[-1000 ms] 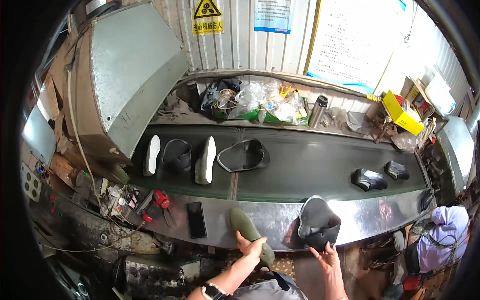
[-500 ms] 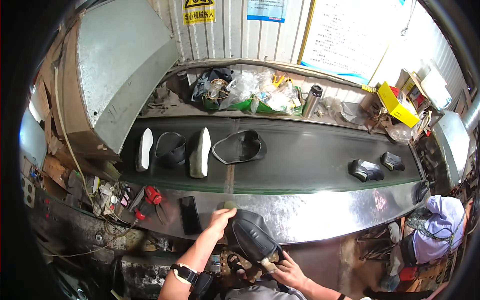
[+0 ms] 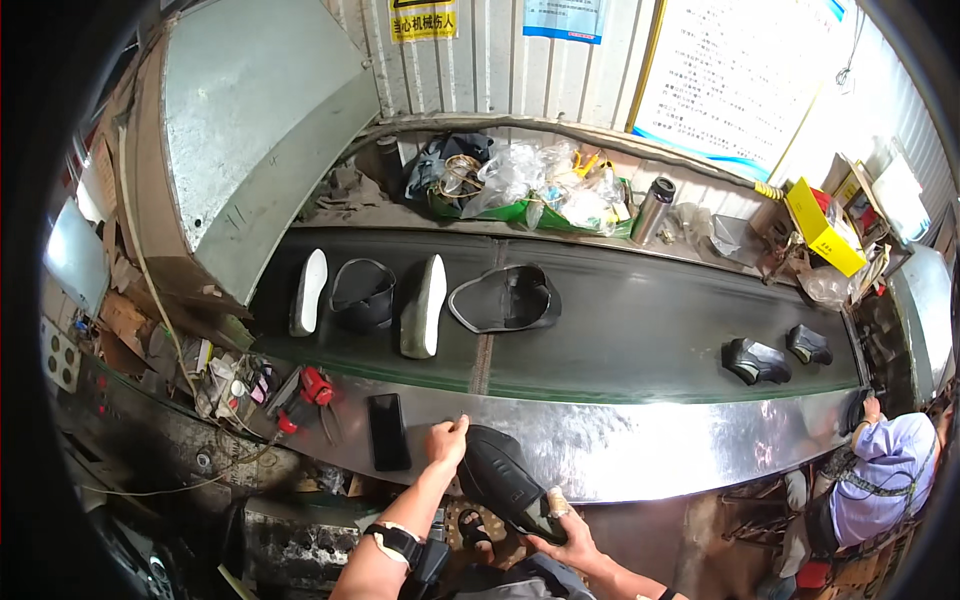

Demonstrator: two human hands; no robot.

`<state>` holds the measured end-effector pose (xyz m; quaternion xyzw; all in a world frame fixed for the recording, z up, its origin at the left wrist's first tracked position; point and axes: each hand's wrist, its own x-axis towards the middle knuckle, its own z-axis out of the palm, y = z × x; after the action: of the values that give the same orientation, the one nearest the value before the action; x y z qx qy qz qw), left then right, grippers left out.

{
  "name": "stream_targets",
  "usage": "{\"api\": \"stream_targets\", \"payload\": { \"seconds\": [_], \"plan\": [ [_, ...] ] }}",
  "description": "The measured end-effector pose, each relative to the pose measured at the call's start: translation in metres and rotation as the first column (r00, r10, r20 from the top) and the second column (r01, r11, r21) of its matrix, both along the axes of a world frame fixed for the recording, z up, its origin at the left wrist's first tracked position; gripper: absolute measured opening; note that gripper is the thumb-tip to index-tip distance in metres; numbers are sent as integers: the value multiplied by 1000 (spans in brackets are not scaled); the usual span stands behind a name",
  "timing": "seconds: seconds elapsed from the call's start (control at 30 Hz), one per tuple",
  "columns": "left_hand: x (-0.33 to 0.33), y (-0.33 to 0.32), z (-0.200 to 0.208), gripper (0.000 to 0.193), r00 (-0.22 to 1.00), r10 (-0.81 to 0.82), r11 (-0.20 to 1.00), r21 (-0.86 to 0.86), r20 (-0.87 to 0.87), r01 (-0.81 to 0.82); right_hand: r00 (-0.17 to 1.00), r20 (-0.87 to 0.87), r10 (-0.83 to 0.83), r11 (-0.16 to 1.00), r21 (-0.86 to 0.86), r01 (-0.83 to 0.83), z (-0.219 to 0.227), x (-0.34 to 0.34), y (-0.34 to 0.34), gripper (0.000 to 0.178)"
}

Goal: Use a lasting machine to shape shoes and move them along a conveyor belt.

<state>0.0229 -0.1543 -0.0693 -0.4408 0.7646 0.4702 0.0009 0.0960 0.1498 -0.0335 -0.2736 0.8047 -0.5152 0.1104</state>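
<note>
A black shoe (image 3: 500, 478) is tilted over the front edge of the metal ledge, its upper facing me. My right hand (image 3: 572, 540) grips its lower right end; the thumb, which seems wrapped in something tan, lies along the shoe. My left hand (image 3: 448, 442) is closed beside the upper left end, fingertips pinched together. What is between those fingers, if anything, is hidden. To the left of that hand, a black phone (image 3: 389, 432) lies on the ledge.
Beyond the metal ledge (image 3: 610, 450) runs a dark belt (image 3: 620, 310). It carries white-soled pieces (image 3: 424, 306), black uppers (image 3: 505, 298) and two dark shoes (image 3: 756, 361). Red-handled pliers (image 3: 316, 388) lie at left. A co-worker (image 3: 885, 470) sits at right, one hand on a black piece.
The shoe has turned in my right hand, and the greenish end by my left hand no longer shows. The view has shifted slightly. The co-worker's hand now reaches the black piece.
</note>
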Motion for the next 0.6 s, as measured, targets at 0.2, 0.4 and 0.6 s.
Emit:
{"api": "stream_targets", "payload": {
  "seconds": [0.2,0.4,0.6],
  "plan": [
    [-6,36,18,63,984,-38,980,-184,176,70,985,-150,82,985,-136,-102,-26,-7,5,70],
    [17,17,21,50,995,76,995,62,58,-80,989,-50,137,989,-50,-139,-5,1,12,79],
    [85,4,66,43,955,268,962,94,-126,-257,480,871,104,992,-124,11,41,-47,-46,100]
  ]
}}
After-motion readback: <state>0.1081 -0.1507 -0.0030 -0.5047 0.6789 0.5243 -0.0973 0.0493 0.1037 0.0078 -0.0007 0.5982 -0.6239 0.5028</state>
